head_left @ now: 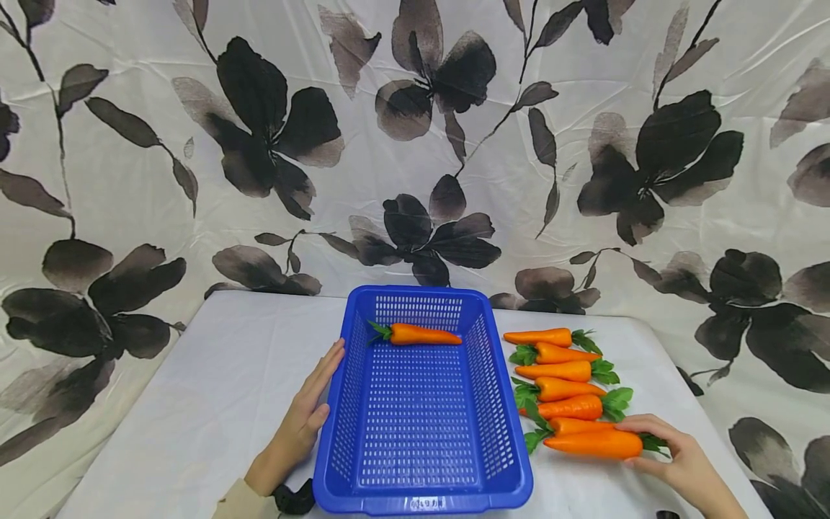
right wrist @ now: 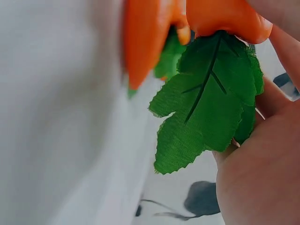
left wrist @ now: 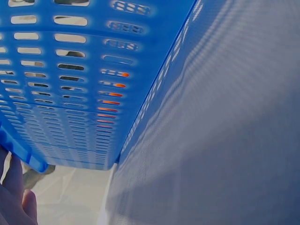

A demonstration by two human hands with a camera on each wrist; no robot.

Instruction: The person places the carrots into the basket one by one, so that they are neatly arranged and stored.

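left hand (head_left: 301, 418): fingers nearly straight against the basket's left side, gripping nothing
blue basket (head_left: 369, 503): just right of those fingers, one carrot (head_left: 421, 334) lying inside at the far end
carrot row (head_left: 564, 390): on the worktop (head_left: 227, 375), left of and beyond the right fingers
nearest carrot (head_left: 596, 444): thick end between right fingers and thumb, tip pointing left
right hand (head_left: 687, 461): fingers part-closed, pinching that end
risk: smooth skin could slip from a shallow pinch; crowding might drag a neighbour
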